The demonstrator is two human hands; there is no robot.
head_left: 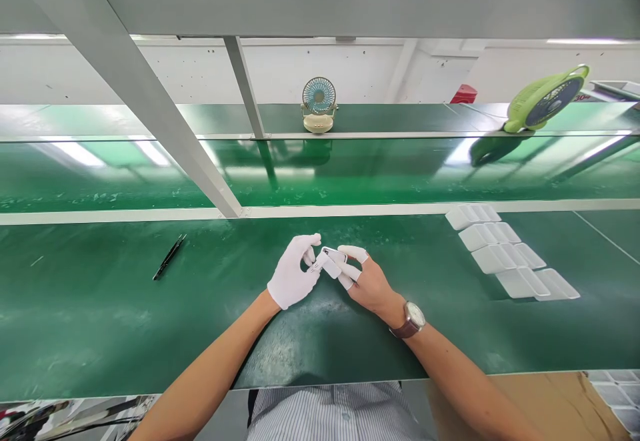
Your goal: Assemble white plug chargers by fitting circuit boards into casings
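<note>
My left hand [294,272], in a white glove, and my right hand [364,279], bare but with white finger cots, meet over the middle of the green bench [100,307]. Together they pinch a small white part [331,259] with a dark edge, held just above the surface. The fingers of both hands curl around it. A watch sits on my right wrist.
Black tweezers [169,256] lie on the bench to the left. A row of white trays [505,257] runs diagonally at the right. Behind a white rail is a green conveyor belt [350,171]. A small beige fan [319,105] and a green fan [545,99] stand on the far shelf.
</note>
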